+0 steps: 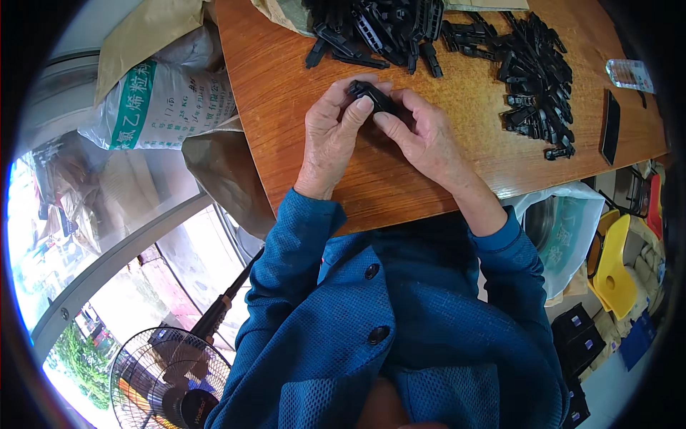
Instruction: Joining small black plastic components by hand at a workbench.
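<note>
Over the near part of the wooden table (279, 93), both hands grip one small black plastic part (376, 99). My left hand (333, 127) is closed round its left end, thumb pressed on top. My right hand (426, 134) holds the other end between thumb and bent fingers. The fingers cover much of the part, so its full shape is hidden. Just beyond my hands lies a heap of similar black plastic parts (379, 32). Off to the right a second pile of black parts (536, 79) spreads toward the table's near edge.
A black phone-like slab (609, 127) and a clear plastic bottle (630, 74) lie at the table's right. A white printed sack (171, 107) stands left of the table. A fan (168, 379) is at lower left. Right of me are a white plastic bag (568, 229) and a yellow chair (616, 268).
</note>
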{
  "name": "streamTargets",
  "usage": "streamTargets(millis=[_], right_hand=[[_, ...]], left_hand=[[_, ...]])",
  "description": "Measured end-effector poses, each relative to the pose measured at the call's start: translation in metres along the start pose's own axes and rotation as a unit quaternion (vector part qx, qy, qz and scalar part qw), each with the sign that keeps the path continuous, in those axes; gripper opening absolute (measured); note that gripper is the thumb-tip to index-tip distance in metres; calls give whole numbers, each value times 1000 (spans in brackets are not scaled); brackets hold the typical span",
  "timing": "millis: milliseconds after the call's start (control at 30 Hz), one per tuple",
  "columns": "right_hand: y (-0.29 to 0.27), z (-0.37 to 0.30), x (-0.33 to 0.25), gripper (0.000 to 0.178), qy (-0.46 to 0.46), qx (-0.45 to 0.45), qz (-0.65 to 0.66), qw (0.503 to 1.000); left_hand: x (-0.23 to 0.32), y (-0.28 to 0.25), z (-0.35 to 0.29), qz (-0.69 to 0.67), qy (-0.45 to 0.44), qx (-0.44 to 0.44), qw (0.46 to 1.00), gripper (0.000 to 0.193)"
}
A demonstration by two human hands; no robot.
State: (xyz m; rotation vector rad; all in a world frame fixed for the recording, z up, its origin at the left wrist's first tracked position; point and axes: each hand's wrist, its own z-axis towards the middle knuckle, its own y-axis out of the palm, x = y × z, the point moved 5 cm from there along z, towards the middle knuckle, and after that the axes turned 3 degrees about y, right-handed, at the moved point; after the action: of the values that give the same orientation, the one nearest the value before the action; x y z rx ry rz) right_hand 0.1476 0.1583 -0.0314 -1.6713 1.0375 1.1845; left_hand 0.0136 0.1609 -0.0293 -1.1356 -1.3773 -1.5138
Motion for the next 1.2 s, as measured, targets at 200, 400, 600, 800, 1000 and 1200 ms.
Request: streamTargets(millis=[200, 400, 600, 800, 1000, 1200], right_hand=[[-3, 4, -6, 26, -50, 40, -32, 997], [1, 2, -2, 17, -22, 41, 32, 998], [-38, -2, -23, 35, -46, 50, -120, 990], [-66, 14, -33, 31, -164, 209, -492, 829], [-76, -2, -23, 21, -211, 254, -503, 799], [-56, -32, -19, 13, -198, 274, -233, 912]], left_hand=[[-2, -3, 4, 15, 20, 23, 999, 25], [4, 2, 4, -21, -4, 23, 1000, 20], [21, -14, 37, -82, -38, 55, 994, 11], [51, -45, 90, 670, 96, 62, 734, 37], [31, -44, 98, 642, -53, 24, 764, 41], [34, -39, 79, 654, -32, 34, 755, 33]])
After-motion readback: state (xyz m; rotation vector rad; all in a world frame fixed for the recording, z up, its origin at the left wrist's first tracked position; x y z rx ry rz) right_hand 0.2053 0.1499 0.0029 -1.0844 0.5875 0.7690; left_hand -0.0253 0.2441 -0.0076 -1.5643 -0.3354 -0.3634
